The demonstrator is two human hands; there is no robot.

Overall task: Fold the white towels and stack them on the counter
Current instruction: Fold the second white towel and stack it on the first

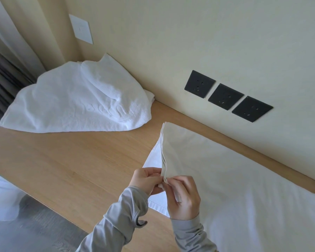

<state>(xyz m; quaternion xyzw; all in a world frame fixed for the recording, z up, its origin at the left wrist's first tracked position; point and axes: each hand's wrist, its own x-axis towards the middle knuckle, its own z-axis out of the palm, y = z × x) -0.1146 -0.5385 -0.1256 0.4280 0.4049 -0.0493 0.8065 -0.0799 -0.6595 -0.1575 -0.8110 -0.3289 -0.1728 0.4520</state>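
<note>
A large white cloth (235, 179) lies folded over on the right half of the wooden counter (65, 160), its layered edge running from the far corner down to my hands. My left hand (147, 180) and my right hand (182, 197) meet at the near corner and both pinch the stacked layers there. A rumpled white terry towel (75, 100) sits heaped in the counter's far left corner, apart from both hands.
Three black wall sockets (225, 96) sit on the cream wall just above the counter's back edge. A white switch plate (81, 30) is higher up on the left. Grey curtains hang at the far left. White fabric (0, 195) and grey floor show below the counter's front edge.
</note>
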